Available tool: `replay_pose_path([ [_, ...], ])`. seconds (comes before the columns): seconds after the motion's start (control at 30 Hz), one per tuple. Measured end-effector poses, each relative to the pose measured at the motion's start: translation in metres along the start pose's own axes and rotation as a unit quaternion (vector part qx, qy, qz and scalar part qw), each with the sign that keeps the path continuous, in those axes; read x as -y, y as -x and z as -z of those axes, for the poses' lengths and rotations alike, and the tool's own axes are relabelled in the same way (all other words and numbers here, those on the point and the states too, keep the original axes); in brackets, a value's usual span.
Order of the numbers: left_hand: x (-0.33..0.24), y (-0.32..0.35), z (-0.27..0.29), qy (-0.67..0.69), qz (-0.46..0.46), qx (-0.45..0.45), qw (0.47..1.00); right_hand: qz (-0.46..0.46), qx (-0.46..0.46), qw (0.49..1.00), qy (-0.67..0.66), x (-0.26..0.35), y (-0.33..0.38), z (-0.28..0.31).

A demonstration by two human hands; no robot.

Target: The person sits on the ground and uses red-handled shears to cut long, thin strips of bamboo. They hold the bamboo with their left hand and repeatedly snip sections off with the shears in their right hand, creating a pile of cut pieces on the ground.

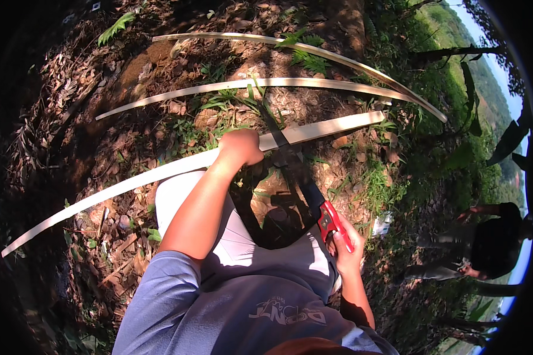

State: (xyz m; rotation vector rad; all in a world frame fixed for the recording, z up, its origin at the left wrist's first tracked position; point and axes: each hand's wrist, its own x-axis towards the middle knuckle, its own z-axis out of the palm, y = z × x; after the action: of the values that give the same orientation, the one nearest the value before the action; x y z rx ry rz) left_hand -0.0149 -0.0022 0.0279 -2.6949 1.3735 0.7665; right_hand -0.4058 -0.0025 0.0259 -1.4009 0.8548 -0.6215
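Strip: the pale wooden strip (pixel 154 168) lies across in front of me, long axis running left to right.
Left hand (pixel 241 147): nearer, fingers closed over the strip.
Saw (pixel 336 225): its dark blade crosses the strip toward the right end.
Right hand (pixel 350 244): gripping the red handle, on my side of the strip, apart from it.

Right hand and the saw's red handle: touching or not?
Touching. The head view shows the right hand closed around the lower part of the red handle, thumb lying against it with no gap.
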Motion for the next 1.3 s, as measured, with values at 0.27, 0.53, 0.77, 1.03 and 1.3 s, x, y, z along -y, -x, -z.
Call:
replay_pose_path([
  [0.27,0.002,0.003,0.003,0.012,0.015,-0.005,1.0,0.013,-0.025,0.999,-0.029,-0.002,0.033,-0.002],
  [0.53,-0.001,0.007,0.004,0.021,0.02,-0.011,1.0,0.032,-0.035,0.994,0.098,-0.007,-0.028,-0.033],
  [0.77,-0.001,0.007,0.002,0.019,0.02,-0.022,0.999,0.142,0.018,0.989,0.018,-0.006,-0.133,-0.106],
  [1.03,0.002,-0.001,-0.004,-0.001,0.025,-0.026,0.999,0.102,0.047,0.987,-0.113,0.003,-0.189,-0.142],
  [1.3,0.0,0.01,-0.001,-0.001,0.043,-0.023,0.999,0.041,0.02,0.994,-0.102,-0.016,-0.089,-0.09],
])
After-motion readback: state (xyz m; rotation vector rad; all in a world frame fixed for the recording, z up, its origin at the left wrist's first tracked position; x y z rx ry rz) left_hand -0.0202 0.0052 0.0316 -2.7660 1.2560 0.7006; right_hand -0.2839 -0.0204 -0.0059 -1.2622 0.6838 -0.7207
